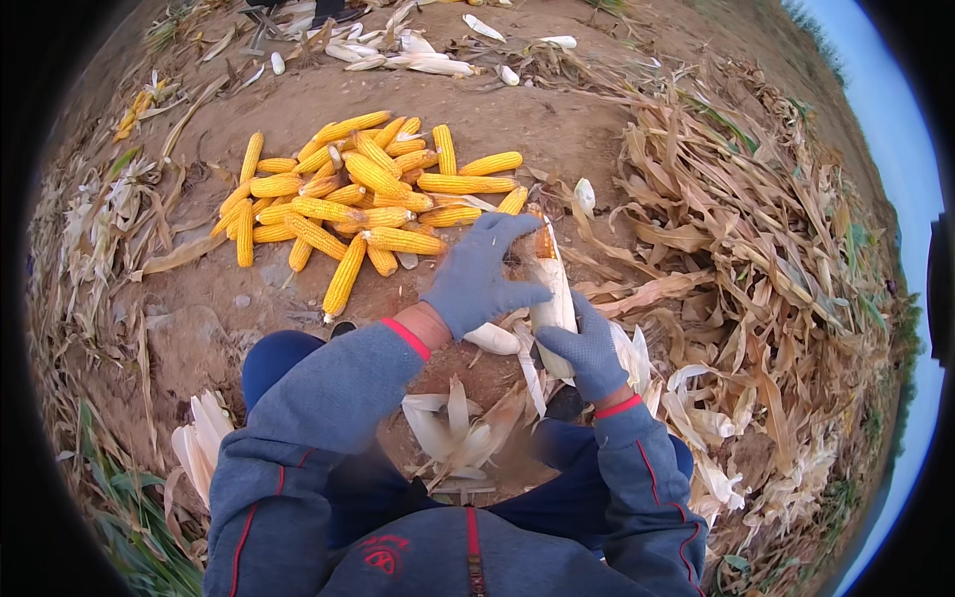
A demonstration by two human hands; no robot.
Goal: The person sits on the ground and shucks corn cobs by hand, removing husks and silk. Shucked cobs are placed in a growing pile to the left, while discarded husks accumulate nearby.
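Note:
My right hand (586, 347), in a grey glove, is closed around the lower part of a corn ear in pale husk (553, 298). The ear points away from me, and orange kernels show at its partly bared tip. My left hand (485, 272), also gloved, is beside the ear with its fingers spread; its thumb is close to the husk, and whether it touches is unclear. Beyond my left hand lies a heap of husked yellow corn ears (358, 194) on bare soil. Loose pale husks (455, 433) lie on the ground between my knees.
A large pile of dry corn stalks and leaves (716, 216) is at the right. More white husks (418, 60) are scattered at the far side. A small group of yellow ears (136, 112) lies far left. Green leaves (134, 507) are at the lower left.

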